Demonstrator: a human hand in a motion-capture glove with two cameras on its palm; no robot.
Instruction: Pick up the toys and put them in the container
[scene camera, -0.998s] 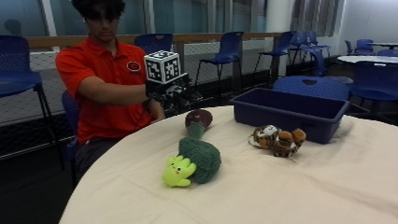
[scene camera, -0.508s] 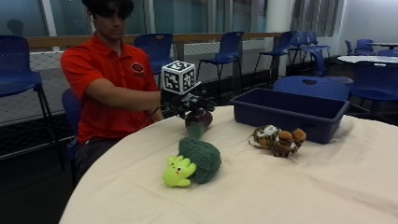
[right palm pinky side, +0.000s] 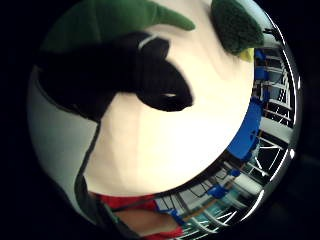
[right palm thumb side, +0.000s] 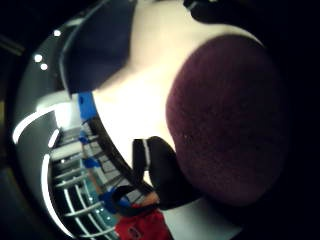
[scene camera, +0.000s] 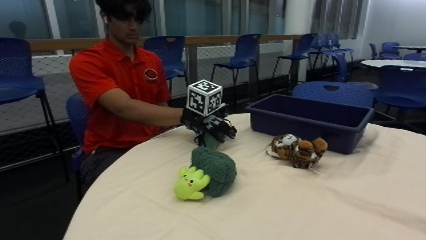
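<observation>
Hand: right hand curled down over the maroon-and-green plush toy, seemingly gripping it.
Where: on the bench, left of the blue container.
Handling: probably soft, light; take its round body.

Right hand lowered, fingers apparently curled downward.

light: bright, even indoor | shadows: soft under toys | palm views: bulged, blurred close up
</observation>
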